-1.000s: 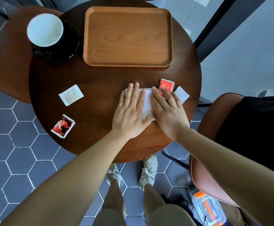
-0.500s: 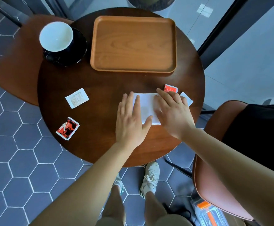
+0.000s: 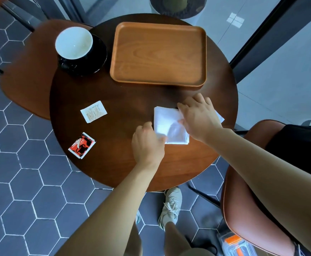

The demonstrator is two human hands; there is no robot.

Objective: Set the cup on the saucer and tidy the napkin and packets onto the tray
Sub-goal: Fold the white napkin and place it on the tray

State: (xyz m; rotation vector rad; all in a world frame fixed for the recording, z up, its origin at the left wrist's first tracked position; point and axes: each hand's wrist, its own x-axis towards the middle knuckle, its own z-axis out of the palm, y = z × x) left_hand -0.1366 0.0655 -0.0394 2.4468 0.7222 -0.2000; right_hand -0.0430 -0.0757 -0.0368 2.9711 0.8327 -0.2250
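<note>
Left hand [image 3: 147,145] — now curled — at napkin [image 3: 166,121]

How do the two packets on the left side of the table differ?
The pale packet is white with faint beige print; the red packet is red and black with a white border. The pale packet lies farther from the person, nearer the cup; the red packet lies near the edge of the table. Both lie flat on the table, not yet on the tray.

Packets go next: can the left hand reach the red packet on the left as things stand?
Probably yes: the red packet lies uncovered left of the left hand, nothing between; that hand grips the napkin.
</note>
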